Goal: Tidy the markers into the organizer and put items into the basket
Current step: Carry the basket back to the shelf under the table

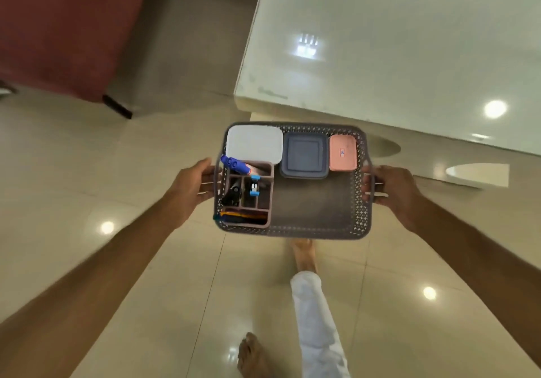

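A grey perforated basket (358,202) hangs in the air above the floor, carried level. My left hand (190,186) grips its left handle and my right hand (392,190) grips its right handle. In the basket's left front corner sits a pinkish organizer (270,178) with compartments. Blue-capped markers (234,164) lie across its top, dark markers (232,196) stand in a cell, and coloured pens (243,216) fill its front slot. A white lidded box (254,143), a dark blue lidded box (304,155) and a small pink box (343,153) line the basket's far side.
A glossy white low table (395,49) stands ahead and to the right, its corner just beyond the basket. A dark red sofa (64,26) is at the upper left. Shiny beige floor tiles (102,260) lie below, with my bare feet (304,253) and a white trouser leg under the basket.
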The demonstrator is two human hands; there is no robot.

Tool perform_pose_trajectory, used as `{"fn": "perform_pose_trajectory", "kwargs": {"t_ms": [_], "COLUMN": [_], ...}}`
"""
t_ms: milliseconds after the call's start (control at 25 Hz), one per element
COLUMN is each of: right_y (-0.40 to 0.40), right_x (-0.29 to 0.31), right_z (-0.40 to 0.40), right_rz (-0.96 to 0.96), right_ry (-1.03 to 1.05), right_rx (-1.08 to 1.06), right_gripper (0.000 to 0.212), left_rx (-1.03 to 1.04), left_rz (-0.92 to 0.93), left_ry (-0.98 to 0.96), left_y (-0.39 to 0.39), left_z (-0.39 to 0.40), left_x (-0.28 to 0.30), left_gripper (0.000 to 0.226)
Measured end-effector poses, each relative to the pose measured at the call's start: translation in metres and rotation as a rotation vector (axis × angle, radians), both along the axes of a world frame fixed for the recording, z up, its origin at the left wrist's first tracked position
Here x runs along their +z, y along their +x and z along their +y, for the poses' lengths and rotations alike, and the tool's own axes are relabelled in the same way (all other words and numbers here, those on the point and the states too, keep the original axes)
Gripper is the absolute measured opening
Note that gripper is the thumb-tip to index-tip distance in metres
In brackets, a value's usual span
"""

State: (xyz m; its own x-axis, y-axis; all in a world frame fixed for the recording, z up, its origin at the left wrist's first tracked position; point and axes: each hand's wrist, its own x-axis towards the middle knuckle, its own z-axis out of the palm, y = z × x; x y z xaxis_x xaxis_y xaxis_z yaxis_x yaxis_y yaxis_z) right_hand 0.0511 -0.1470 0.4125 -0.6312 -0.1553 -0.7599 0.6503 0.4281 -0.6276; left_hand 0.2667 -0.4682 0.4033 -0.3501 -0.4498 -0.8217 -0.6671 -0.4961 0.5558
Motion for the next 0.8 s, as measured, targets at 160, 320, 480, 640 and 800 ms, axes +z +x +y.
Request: {"fn": "perform_pose_trajectory", "kwargs": {"t_ms": [160, 320, 480, 640, 800], "right_y": [0.081, 0.111, 0.100, 0.046, -0.028], "right_x": [-0.019, -0.076, -0.175, -0.279, -0.351], "right_z": [0.034, 0.059, 0.071, 0.069, 0.059], "right_rz": [-0.098, -0.144, -0.066, 0.170, 0.417], "right_ry": [0.044, 0.079, 0.071, 0.011, -0.150], "right_rx": [0.062, 0.090, 0.050, 0.058, 0.121], "right_gripper": [0.034, 0.038, 0.037, 0.028, 0.032], "left_rx": [0.018, -0.013, -0.079, -0.177, -0.229], "left_rz": [-0.063, -0.080, -0.044, 0.088, 0.286], "left_ry": [0.035, 0.036, -0.001, -0.115, -0.265], "left_y": [0.089, 0.118, 0.091, 0.026, -0.049], "left_z": [0.033, 0.058, 0.065, 0.050, 0.022], "left_x": [-0.010, -0.063, -0.154, -0.253, -0.324], "left_gripper": [0.034, 0.041, 0.055, 0.060, 0.055]}}
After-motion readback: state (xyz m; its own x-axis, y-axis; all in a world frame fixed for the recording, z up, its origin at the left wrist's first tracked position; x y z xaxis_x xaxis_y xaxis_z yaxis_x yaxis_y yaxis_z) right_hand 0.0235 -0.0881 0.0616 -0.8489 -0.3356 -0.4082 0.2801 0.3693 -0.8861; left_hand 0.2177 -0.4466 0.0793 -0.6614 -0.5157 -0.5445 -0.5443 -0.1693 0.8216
